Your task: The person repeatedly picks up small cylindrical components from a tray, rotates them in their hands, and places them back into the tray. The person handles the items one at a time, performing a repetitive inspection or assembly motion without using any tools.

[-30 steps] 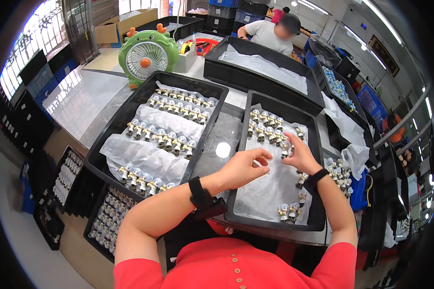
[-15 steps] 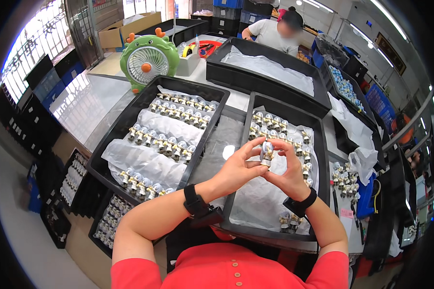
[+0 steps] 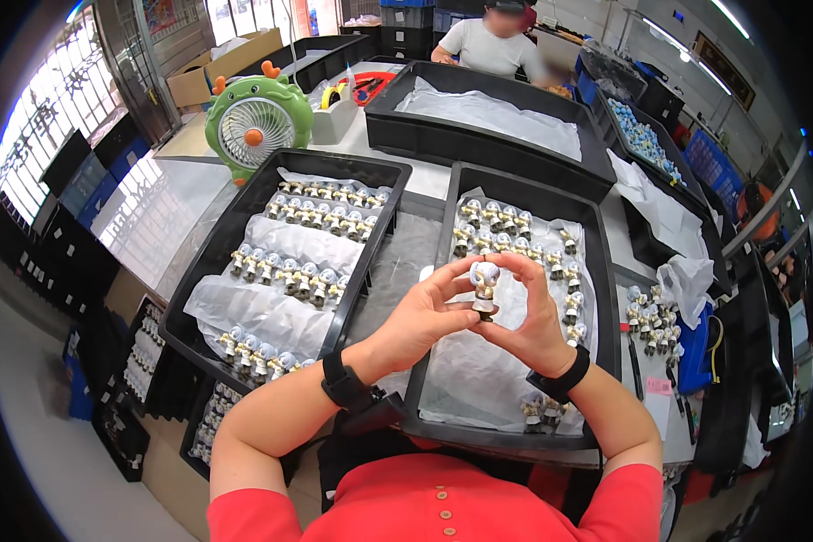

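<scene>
A small figurine with a pale blue-grey head, white and gold body and dark base is held upright between my hands. My left hand pinches it from the left, the thumb near its lower body. Curved round the other side, my right hand has its fingertips at the head and base. Both hands are above the right black tray, where similar figurines stand in rows on white sheeting. To the left, another black tray holds several rows of such figurines between folds of the sheeting.
A green fan stands behind the left tray. Beyond the right tray is a large black bin lined with white sheet. Loose figurines, pens and a blue holder lie at the right. A person sits across the table.
The figurine has turned in my fingers and stands straighter, its front showing more. My view has shifted slightly. The person across the table has changed posture.
</scene>
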{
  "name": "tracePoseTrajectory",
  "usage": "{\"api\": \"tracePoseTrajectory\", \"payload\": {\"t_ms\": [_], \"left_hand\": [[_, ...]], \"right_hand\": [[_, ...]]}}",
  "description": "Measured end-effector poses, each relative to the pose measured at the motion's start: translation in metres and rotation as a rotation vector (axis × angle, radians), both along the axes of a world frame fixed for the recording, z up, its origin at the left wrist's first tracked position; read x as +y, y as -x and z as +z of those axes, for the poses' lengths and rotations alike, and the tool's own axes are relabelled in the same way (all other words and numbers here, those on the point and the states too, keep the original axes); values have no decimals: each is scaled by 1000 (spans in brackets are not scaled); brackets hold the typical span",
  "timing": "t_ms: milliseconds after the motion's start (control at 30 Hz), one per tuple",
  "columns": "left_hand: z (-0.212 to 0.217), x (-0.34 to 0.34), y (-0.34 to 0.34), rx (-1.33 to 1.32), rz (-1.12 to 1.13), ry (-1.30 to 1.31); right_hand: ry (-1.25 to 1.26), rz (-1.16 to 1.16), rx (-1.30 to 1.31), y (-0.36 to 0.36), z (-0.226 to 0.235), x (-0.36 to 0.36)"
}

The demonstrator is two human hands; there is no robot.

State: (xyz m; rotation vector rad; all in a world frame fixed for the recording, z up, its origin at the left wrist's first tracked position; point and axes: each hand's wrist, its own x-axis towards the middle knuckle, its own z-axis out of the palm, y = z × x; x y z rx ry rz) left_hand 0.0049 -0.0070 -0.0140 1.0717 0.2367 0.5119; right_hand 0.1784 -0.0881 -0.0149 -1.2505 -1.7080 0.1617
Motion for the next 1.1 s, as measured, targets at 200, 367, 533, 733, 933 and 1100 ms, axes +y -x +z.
{"api": "tracePoseTrajectory", "payload": {"t_ms": [200, 367, 533, 733, 933, 1100], "left_hand": [[0, 0, -1, -6, -18, 44], [-2, 1, 0, -22, -26, 89], [0, 1, 0, -13, -42, 141], [-2, 1, 0, -36, -44, 137], [1, 2, 0, -32, -51, 222], [0, 1, 0, -26, -26, 186]], "right_hand": [[31, 21, 32, -2, -1, -1], [125, 45, 51, -2, 4, -3], [160, 52, 96, -2, 5, -4], [207, 48, 129, -3, 6, -4], [241, 68, 152, -6, 3, -3], [244, 68, 149, -3, 5, -4]]}}
